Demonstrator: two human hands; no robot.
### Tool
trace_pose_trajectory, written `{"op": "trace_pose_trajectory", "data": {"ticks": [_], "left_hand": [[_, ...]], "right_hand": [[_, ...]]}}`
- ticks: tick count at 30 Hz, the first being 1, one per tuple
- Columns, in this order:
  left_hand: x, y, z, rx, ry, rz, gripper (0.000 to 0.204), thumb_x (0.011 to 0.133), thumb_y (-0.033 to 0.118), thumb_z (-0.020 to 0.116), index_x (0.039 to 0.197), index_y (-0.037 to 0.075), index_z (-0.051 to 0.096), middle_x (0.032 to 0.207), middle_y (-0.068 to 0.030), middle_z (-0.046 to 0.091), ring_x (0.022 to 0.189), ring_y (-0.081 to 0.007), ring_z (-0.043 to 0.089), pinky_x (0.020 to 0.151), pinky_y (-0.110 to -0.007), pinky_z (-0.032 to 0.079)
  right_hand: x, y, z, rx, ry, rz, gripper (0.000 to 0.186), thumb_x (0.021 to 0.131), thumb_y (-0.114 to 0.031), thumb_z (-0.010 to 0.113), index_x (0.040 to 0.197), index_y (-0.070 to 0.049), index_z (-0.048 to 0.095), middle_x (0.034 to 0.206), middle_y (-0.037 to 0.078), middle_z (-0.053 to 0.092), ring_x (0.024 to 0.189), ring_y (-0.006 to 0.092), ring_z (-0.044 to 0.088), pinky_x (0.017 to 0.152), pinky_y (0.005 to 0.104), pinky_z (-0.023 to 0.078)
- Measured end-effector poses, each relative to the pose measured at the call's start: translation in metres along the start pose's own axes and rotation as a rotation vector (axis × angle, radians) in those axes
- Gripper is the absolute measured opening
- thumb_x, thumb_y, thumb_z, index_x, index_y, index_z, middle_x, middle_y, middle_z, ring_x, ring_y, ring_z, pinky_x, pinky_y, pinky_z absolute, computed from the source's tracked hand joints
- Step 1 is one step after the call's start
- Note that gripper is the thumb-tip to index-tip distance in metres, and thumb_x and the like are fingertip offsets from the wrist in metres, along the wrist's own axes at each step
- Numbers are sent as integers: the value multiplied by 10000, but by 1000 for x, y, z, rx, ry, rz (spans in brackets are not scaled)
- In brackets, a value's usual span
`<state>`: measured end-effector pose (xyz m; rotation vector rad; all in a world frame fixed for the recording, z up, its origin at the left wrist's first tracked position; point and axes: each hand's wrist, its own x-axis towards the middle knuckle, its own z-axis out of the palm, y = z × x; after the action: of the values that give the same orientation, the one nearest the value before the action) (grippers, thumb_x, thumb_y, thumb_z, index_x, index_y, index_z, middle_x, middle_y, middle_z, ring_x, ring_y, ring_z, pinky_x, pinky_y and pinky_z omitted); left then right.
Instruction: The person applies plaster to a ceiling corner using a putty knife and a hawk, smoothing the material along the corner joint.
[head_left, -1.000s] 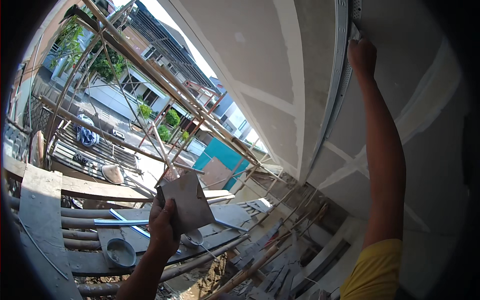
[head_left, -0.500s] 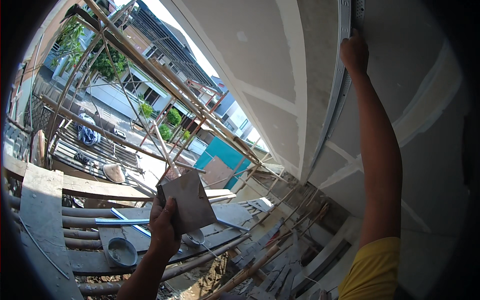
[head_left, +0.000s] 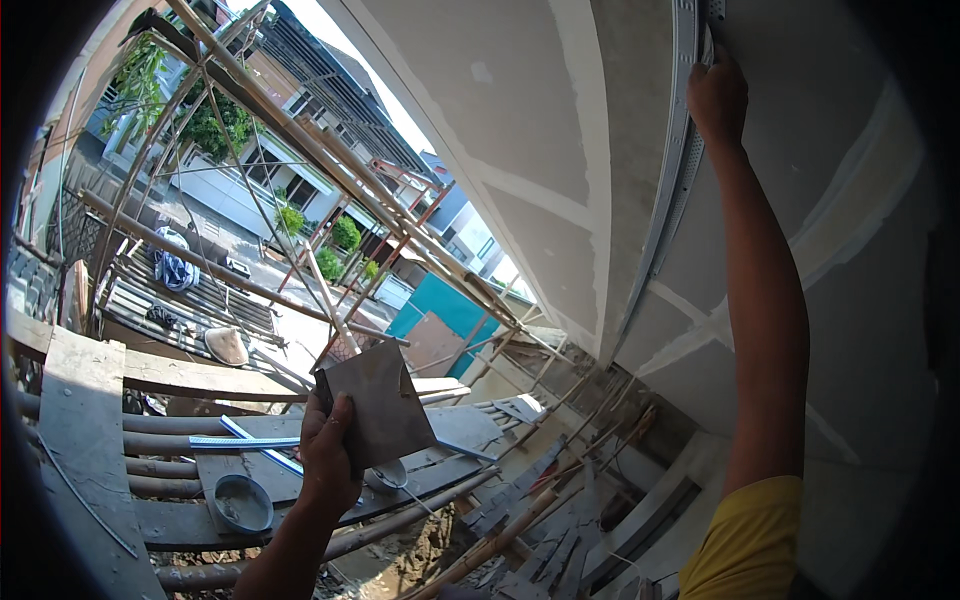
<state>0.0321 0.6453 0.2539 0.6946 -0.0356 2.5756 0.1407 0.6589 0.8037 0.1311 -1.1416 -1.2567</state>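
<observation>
My left hand grips a flat, squarish grey plate by its lower left edge, thumb across its face; the plate is tilted and looks bare. Overhead at the upper right, my right hand is raised to the ceiling with its fingers closed. A thin pale sliver shows at its fingertips, too small to name. That hand is right beside a long perforated metal strip running along the edge of a ceiling recess. Grey ceiling boards with pale filler bands over the joints lie on both sides of the strip.
Below are planks laid over bamboo poles. A round bucket with grey paste, a small bowl and blue-white strips rest there. Bamboo scaffold poles cross the left side. Gaps between planks open onto rubble.
My right hand has shifted slightly to the right along the metal strip, and the pale sliver now shows at its fingertips. My left hand and the plate are nearly still.
</observation>
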Motion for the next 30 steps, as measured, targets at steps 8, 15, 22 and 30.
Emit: {"op": "trace_pose_trajectory", "data": {"ticks": [8,15,22,30], "left_hand": [[0,3,-1,10,-14,15,413,965,166,488,1335,22,372,1204,-142,534,1085,-228,577,932,-372,497],[1,6,-6,8,-4,24,421,962,166,493,1337,24,361,1209,-144,529,1094,-231,571,938,-376,492],[3,6,-6,1,-4,23,423,964,160,488,1344,27,360,1219,-143,526,1106,-231,566,945,-376,488],[1,8,-2,-7,-13,48,394,952,179,527,1275,19,366,1146,-131,542,1029,-205,598,876,-346,528]], "right_hand": [[23,-18,16,-45,-13,88,285,830,-169,492,992,40,598,968,271,629,917,434,607,829,507,481],[3,-18,8,-150,-59,-121,326,865,-149,468,1093,56,577,1040,262,593,957,416,588,849,492,472],[22,-23,-9,-37,13,4,356,861,-169,473,1115,58,576,1071,279,590,972,425,588,866,491,472],[50,-29,9,-68,-26,55,294,853,-186,486,990,54,589,1019,273,607,946,424,594,836,500,482]]}}
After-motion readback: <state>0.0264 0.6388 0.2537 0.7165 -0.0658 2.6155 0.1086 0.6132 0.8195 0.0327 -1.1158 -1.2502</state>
